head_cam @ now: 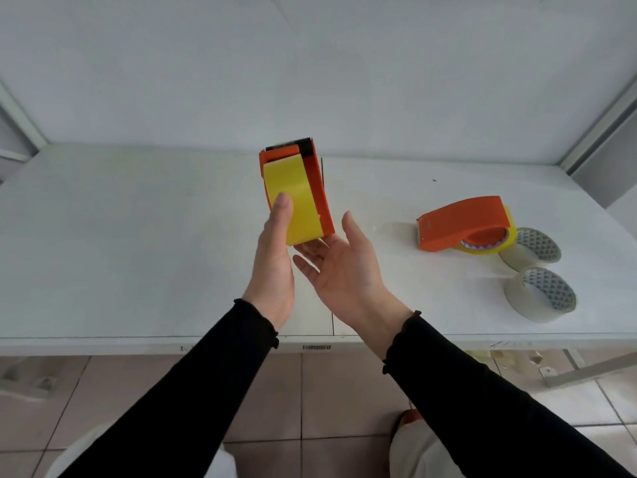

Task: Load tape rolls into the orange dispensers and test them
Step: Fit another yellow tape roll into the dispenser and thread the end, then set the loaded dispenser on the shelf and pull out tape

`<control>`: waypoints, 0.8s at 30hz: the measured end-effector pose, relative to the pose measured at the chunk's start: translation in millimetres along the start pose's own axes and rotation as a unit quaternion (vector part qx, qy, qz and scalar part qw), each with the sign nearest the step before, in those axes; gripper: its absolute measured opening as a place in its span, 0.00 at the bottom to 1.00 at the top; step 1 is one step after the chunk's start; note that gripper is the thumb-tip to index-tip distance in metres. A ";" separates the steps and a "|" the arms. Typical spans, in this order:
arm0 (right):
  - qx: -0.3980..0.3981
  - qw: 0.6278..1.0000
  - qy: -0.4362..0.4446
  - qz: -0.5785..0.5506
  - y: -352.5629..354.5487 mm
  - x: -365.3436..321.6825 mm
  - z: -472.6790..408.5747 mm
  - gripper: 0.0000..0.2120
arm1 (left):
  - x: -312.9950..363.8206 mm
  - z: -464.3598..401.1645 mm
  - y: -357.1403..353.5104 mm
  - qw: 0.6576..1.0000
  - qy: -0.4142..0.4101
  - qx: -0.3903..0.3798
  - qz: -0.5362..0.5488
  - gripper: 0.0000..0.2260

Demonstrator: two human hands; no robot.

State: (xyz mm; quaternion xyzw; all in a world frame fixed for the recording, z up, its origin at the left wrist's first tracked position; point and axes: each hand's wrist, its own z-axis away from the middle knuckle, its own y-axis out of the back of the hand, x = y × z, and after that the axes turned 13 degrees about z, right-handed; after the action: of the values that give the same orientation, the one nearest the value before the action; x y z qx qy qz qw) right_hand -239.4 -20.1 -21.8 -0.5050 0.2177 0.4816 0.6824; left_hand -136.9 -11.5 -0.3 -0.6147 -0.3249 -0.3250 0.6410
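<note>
An orange dispenser (319, 181) with a yellow tape roll (300, 194) in it is held upright above the white table (138, 236), its black cutter end pointing up. My left hand (274, 263) grips it from the left, thumb pressed on the yellow tape. My right hand (344, 267) is open, palm up, with its fingertips under the dispenser's lower end. A second orange dispenser (462, 220) holding a yellowish roll lies on the table to the right. Two clear tape rolls, one (537, 246) behind the other (541, 293), lie beside it.
The table's front edge (310, 343) runs just below my wrists, with tiled floor beneath. A white wall stands behind the table. Metal frame posts (599, 132) rise at the back right and at the back left.
</note>
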 end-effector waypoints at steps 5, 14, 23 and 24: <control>-0.017 0.998 0.048 -0.023 2.2 -1.2 5.9 0.25 | -12.6 -0.2 -4.5 1.000 -0.015 -0.013 -0.019 0.21; 0.006 0.998 0.046 -0.035 6.5 0.1 22.0 0.21 | -32.6 2.4 -4.3 0.999 -0.019 -0.011 -0.050 0.30; 0.026 0.998 0.049 -0.018 40.4 -9.4 13.6 0.19 | -48.5 -2.3 16.1 0.965 -0.001 -0.087 -0.247 0.18; 0.048 0.996 0.072 0.019 45.1 -14.1 12.5 0.18 | -44.9 -2.9 20.0 0.967 0.006 -0.070 -0.247 0.17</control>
State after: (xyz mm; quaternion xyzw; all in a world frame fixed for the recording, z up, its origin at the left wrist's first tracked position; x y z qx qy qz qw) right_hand -287.6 -13.9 -27.4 -0.5007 0.2984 0.4461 0.6792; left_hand -146.5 -13.0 -48.5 -0.5569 -0.4388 -0.4989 0.4984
